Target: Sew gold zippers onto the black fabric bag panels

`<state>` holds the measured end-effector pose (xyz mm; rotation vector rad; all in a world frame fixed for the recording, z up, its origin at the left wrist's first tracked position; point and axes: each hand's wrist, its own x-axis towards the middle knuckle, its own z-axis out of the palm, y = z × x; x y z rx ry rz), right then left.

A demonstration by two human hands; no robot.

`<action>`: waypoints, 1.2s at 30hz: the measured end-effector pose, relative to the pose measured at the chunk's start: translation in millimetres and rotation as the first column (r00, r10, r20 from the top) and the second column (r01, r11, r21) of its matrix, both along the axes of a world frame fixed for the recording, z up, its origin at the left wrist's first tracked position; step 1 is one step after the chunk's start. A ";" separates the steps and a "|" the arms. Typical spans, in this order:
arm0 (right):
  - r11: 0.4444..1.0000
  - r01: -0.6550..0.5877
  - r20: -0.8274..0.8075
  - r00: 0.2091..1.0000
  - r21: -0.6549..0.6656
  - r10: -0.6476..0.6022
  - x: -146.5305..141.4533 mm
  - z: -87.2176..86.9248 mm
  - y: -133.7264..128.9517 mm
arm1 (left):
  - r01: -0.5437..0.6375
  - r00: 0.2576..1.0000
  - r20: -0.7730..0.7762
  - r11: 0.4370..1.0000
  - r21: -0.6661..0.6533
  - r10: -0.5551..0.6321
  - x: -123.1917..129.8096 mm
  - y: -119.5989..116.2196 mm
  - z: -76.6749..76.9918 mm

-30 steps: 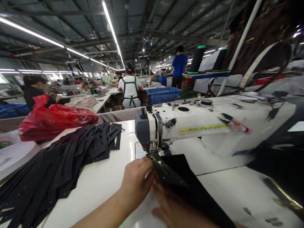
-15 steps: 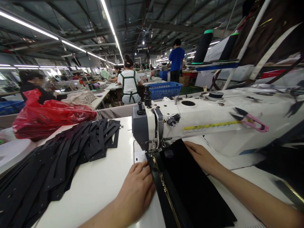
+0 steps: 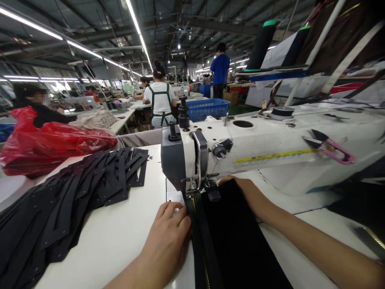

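A black fabric piece lies under the needle area of a white sewing machine. Along its left part runs a zipper with gold teeth, partly covered by a dark strip. My left hand has bent fingers closed at the piece's left edge, close to the needle plate. At the far right edge my right hand grips the fabric, which hides some of its fingers. Pink-handled thread snips rest against the machine arm, above a yellow measuring tape.
Many black strips are fanned over the white table at left, with a red plastic bag behind. Thread cones stand at upper right. A blue basket sits beyond the machine; several people work farther back.
The fabric has shifted farther under the machine, and the zipper slider is no longer visible. My right hand has moved slightly left along the far edge. The view has shifted a little.
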<state>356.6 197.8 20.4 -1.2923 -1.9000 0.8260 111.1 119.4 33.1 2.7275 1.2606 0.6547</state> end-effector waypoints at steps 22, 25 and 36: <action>0.748 -0.223 0.396 0.916 0.625 -0.058 -45.4 4.4 -46.6 | -0.159 0.983 0.117 0.971 0.181 0.140 -3.3 -3.7 -4.6; 0.749 -0.292 0.373 0.926 0.595 0.065 -61.4 1.0 -59.8 | -0.082 0.995 0.074 0.961 0.264 0.065 -5.9 -0.6 -9.7; 0.764 -0.332 0.391 0.913 0.554 0.113 -61.5 1.4 -57.3 | 0.105 0.994 -0.032 0.940 0.324 -0.101 -6.0 13.3 -4.6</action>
